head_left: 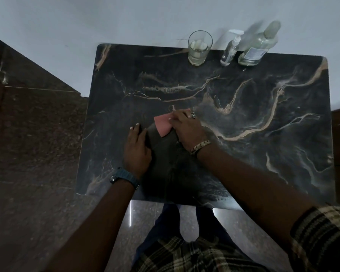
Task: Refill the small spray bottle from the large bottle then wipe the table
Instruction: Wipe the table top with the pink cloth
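A pink cloth (162,124) lies on the dark marble table (243,118) near its middle. My right hand (185,128) presses flat on the cloth and covers its right part. My left hand (136,148) rests flat on the table just left of the cloth, holding nothing. At the table's far edge stand the small spray bottle (229,51) with a white pump and, to its right, the large clear bottle (257,46) with a label. Both bottles stand upright and apart from my hands.
A drinking glass (199,48) holding clear liquid stands left of the spray bottle at the far edge. A pale wall rises behind the table. Dark stone floor lies to the left and below, where my legs show.
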